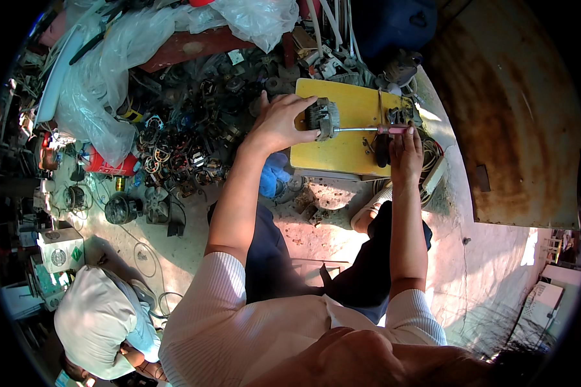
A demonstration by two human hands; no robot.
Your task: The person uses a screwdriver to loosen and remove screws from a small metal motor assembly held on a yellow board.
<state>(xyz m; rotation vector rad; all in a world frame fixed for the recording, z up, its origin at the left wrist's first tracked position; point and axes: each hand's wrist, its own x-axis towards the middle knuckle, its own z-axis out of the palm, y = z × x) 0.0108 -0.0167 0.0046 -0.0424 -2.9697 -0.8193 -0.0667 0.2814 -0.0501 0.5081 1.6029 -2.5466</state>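
While the left hand steadies a grey ribbed metal part in the head view, the right hand holds a screwdriver by its reddish handle. The left thumb and forefinger are parted around the ribbed part, gripping it between them; how its other fingers lie I cannot tell. The right fingers are bent close together, pinching the handle near its end. The steel shaft runs nearly level, its tip at the part's right side.

The ribbed part is over the left half of a yellow tabletop, inside its left edge; whether it rests there or is lifted I cannot tell. Bare yellow surface lies to either side of the shaft. The right edge is tighter: small metal pieces crowd the far right corner, a dark elongated object lies just under the handle, and looped cables sit beside that edge.

Left of the tabletop, a heap of motor parts comes close to the left forearm, with a blue cloth by the near left corner. Open floor stretches to the right of the knees, below a rusty metal sheet.
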